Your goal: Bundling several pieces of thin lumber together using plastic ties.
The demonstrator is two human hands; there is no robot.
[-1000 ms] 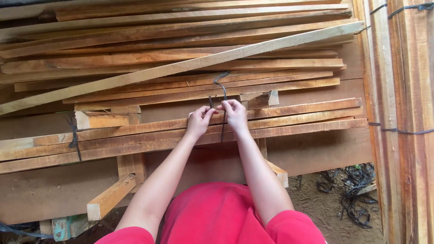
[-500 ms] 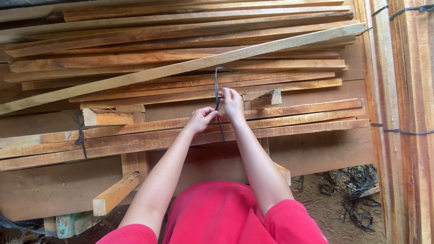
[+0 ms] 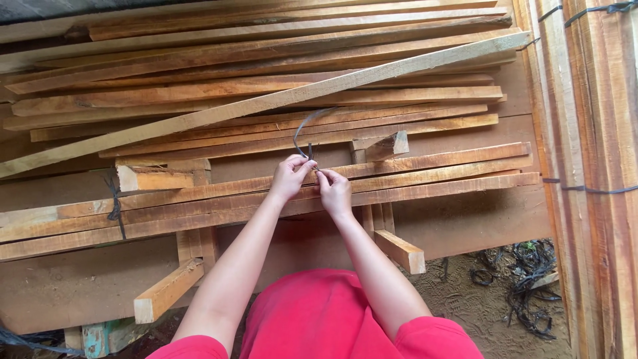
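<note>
We are pinching the dark strap (image 3: 307, 136) with both hands. Our left hand (image 3: 290, 177) is closing thumb and fingers on the strap's short upright ends, and our right hand (image 3: 335, 193), sitting at about four o'clock from the left, is closing its fingertips on the same knot area; we cannot tell exactly which strand each finger is holding. From the fingers the strap is rising toward twelve o'clock and curling off toward one o'clock as a loose tail.

Under the hands we are working on a bundle of long wooden slats (image 3: 425, 174), lying roughly from nine o'clock to three o'clock. Toward nine o'clock, a second dark tie (image 3: 115, 206) is already wrapping the same bundle. Toward twelve o'clock, more loose slats are lying stacked, with one pale plank (image 3: 266, 101) crossing them diagonally. At three o'clock, upright tied bundles (image 3: 591, 166) are standing. At five o'clock, scrap strapping (image 3: 525, 286) is lying on the dirt.

As we judge it, the strap could be slipping through our fingertips if the pinch is loosening, leaving the bundle slack. Rough slat edges could be giving us splinters, and the springy tail could be flicking toward our face if released under tension.
</note>
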